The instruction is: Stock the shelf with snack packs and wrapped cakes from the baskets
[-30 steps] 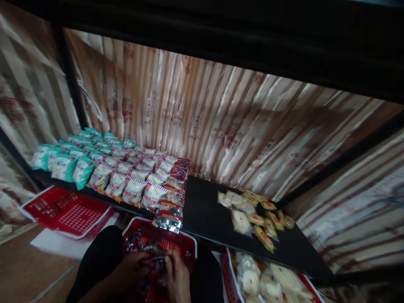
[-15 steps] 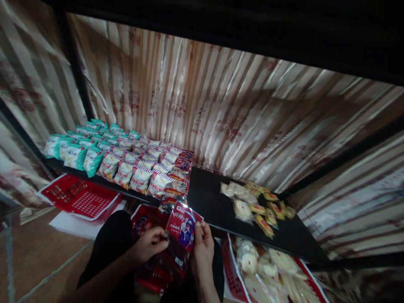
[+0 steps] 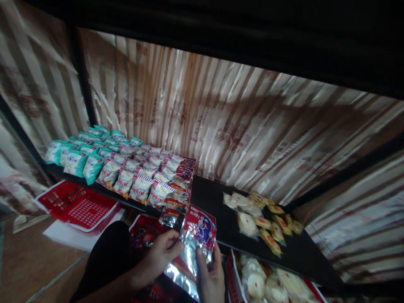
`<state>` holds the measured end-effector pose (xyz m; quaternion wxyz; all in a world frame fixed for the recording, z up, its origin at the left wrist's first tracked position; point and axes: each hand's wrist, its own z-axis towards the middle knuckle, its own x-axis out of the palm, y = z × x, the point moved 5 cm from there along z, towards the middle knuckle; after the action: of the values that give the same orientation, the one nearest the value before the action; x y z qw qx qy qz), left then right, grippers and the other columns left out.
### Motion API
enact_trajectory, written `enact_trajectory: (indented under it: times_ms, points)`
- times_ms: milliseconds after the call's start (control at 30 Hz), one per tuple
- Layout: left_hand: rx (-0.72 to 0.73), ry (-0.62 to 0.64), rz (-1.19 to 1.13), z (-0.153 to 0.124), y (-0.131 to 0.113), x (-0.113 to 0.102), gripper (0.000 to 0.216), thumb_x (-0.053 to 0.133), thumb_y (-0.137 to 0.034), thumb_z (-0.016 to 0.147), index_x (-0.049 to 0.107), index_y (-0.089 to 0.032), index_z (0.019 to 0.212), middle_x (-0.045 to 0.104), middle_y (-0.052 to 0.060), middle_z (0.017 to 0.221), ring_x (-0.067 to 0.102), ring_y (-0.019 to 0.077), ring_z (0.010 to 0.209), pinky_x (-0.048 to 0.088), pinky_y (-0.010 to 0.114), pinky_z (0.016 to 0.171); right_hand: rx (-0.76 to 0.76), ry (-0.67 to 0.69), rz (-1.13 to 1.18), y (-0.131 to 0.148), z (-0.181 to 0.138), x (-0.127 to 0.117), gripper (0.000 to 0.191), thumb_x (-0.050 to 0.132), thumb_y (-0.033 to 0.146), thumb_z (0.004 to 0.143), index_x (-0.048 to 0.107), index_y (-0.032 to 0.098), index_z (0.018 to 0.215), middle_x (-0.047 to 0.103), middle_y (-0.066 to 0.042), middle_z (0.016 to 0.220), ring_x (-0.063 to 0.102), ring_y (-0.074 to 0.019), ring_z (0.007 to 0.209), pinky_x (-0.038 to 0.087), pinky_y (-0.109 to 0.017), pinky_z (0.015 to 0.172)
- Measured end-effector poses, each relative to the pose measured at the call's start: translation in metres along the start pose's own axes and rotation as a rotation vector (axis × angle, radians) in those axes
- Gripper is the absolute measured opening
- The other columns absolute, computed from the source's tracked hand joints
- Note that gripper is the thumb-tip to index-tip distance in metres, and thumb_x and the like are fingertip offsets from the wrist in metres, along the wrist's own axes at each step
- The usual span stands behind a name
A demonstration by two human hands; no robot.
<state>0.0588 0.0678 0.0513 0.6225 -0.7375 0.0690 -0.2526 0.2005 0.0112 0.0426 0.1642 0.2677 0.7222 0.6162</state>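
Both my hands hold a shiny red and silver snack packet (image 3: 196, 235) just in front of the black shelf's (image 3: 208, 202) edge. My left hand (image 3: 164, 252) pinches its left side and my right hand (image 3: 211, 273) grips its lower right edge. Under the hands a red basket (image 3: 143, 231) holds more red packets. A row of the same red and silver packets (image 3: 179, 185) stands on the shelf right behind the held one.
Rows of white-and-red packets (image 3: 139, 176) and teal packets (image 3: 78, 155) fill the shelf's left. Loose round pastries (image 3: 252, 212) lie at its right. A red basket of pastries (image 3: 268, 282) sits lower right, an empty red basket (image 3: 78, 206) at the left.
My hands came up out of the red basket with a red and silver packet and carried it up and right toward the shelf edge.
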Motion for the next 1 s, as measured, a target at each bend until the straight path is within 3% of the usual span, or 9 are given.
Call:
enact_trajectory:
  times_ms: [167, 267, 333, 500, 633, 900, 1000]
  points:
    - [0.1, -0.097, 0.074, -0.001, 0.0, -0.009, 0.047, 0.053, -0.043, 0.082, 0.043, -0.022, 0.122, 0.054, 0.009, 0.117, 0.057, 0.0197, 0.099, 0.048, 0.029, 0.08, -0.045, 0.012, -0.037, 0.024, 0.033, 0.014, 0.077, 0.068, 0.052, 0.063, 0.043, 0.02, 0.128, 0.066, -0.008, 0.109, 0.062, -0.0243, 0.096, 0.051, -0.032, 0.079]
    - [0.207, -0.173, 0.27, -0.005, -0.003, -0.018, 0.045, 0.05, -0.033, 0.083, 0.041, -0.027, 0.128, 0.031, 0.01, 0.142, 0.054, 0.0196, 0.106, 0.05, 0.029, 0.079, -0.137, 0.047, -0.101, 0.036, 0.06, 0.033, 0.074, 0.066, 0.049, 0.065, 0.044, 0.019, 0.129, 0.065, -0.008, 0.11, 0.063, -0.023, 0.094, 0.05, -0.032, 0.079]
    - [0.278, -0.2, 0.398, -0.003, -0.004, -0.024, 0.044, 0.047, -0.025, 0.083, 0.043, -0.028, 0.127, 0.021, 0.008, 0.148, 0.053, 0.0196, 0.109, 0.051, 0.03, 0.082, -0.207, 0.074, -0.137, 0.042, 0.079, 0.048, 0.072, 0.064, 0.047, 0.067, 0.043, 0.018, 0.13, 0.067, -0.008, 0.107, 0.063, -0.0225, 0.091, 0.051, -0.032, 0.077]
    - [0.442, -0.222, 0.621, 0.015, -0.004, -0.035, 0.052, 0.042, -0.01, 0.08, 0.042, -0.027, 0.129, 0.033, 0.007, 0.144, 0.036, 0.0229, 0.129, 0.048, 0.037, 0.093, -0.301, 0.125, -0.274, 0.041, 0.125, 0.084, 0.069, 0.061, 0.045, 0.069, 0.044, 0.017, 0.131, 0.068, -0.007, 0.104, 0.063, -0.0224, 0.09, 0.05, -0.033, 0.079]
    - [0.503, -0.241, 0.722, 0.029, 0.002, -0.046, 0.052, 0.043, -0.008, 0.078, 0.045, -0.026, 0.127, 0.044, 0.007, 0.137, 0.038, 0.0214, 0.128, 0.045, 0.04, 0.098, -0.323, 0.153, -0.403, 0.035, 0.147, 0.101, 0.066, 0.058, 0.045, 0.07, 0.047, 0.017, 0.128, 0.067, -0.007, 0.106, 0.063, -0.0223, 0.093, 0.049, -0.033, 0.081]
    - [0.582, -0.275, 0.815, 0.032, -0.006, -0.051, 0.049, 0.046, -0.008, 0.077, 0.05, -0.022, 0.124, 0.055, 0.007, 0.127, 0.043, 0.0218, 0.124, 0.045, 0.043, 0.099, -0.41, 0.147, -0.624, 0.041, 0.152, 0.119, 0.07, 0.051, 0.043, 0.075, 0.033, 0.015, 0.137, 0.062, -0.011, 0.116, 0.061, -0.0223, 0.101, 0.045, -0.034, 0.088]
    - [0.595, -0.28, 0.832, 0.033, -0.009, -0.051, 0.051, 0.046, -0.007, 0.076, 0.049, -0.021, 0.125, 0.056, 0.007, 0.126, 0.045, 0.0219, 0.122, 0.046, 0.042, 0.098, -0.422, 0.198, -0.727, 0.043, 0.151, 0.129, 0.063, 0.047, 0.041, 0.076, 0.042, 0.014, 0.132, 0.061, -0.011, 0.118, 0.059, -0.0227, 0.104, 0.044, -0.035, 0.091]
